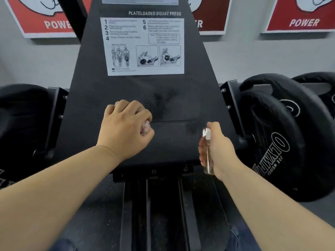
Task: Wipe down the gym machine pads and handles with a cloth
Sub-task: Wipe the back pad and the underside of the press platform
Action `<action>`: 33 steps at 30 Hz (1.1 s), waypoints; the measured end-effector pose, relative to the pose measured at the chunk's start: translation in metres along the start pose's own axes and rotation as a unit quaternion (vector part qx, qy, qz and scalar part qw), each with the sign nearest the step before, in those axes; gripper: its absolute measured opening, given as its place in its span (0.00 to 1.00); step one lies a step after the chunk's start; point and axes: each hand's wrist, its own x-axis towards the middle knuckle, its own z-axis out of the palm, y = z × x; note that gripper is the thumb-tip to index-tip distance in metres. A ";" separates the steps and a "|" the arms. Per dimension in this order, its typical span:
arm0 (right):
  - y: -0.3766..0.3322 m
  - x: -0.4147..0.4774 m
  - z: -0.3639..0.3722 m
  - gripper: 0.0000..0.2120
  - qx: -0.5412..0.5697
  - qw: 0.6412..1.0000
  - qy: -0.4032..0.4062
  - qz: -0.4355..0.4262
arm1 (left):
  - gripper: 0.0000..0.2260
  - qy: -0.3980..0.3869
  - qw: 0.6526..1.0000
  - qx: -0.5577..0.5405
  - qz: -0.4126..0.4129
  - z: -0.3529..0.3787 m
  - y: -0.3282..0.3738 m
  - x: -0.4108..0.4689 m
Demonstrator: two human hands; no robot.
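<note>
Your left hand (125, 127) is curled into a fist around a wadded pale cloth (145, 128). Only bits of the cloth show, between the fingers and past the knuckles. The fist sits on the black footplate (87, 105) of the squat press, left of centre, in its lower half. Cannot tell whether the cloth itself touches the plate.

Your right hand (220, 151) grips a clear spray bottle (207, 160) upright, with the fingers wrapped round the body. One finger is up on the white spray head, which faces the plate. The bottle hangs near the footplate's lower right corner, in front of it and not touching.

There is a darker mottled patch (164, 99) on the plate just right of your left fist, and a thin horizontal seam below it.

A white instruction sticker (145, 46) sits in the upper half of the plate, under the lettering "PLATELOADED SQUAT PRESS".

A black "OLYMPIC" weight plate (282, 138) is loaded just off the footplate's right edge, and more dark plates off the left edge are blurred. Black rails (163, 205) run down from the bottom edge. Red "POWER" posters (302, 15) hang on the wall behind.
</note>
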 end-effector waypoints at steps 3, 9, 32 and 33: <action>0.002 0.003 -0.012 0.26 -0.027 0.999 -0.029 0.036 | 0.04 -0.001 1.000 -0.005 0.010 0.008 0.009 0.006; -0.030 0.013 -0.013 0.26 -0.021 0.999 -0.028 -0.033 | 0.05 -0.019 1.000 -0.012 -0.005 0.013 0.015 0.010; -0.177 -0.047 0.067 0.26 -0.036 0.976 -0.090 -0.193 | 0.12 0.071 0.997 0.020 0.012 -0.081 -0.026 0.048; -0.182 -0.047 0.073 0.26 -0.040 0.973 -0.091 -0.209 | 0.12 0.076 0.997 0.022 0.015 -0.082 -0.030 0.049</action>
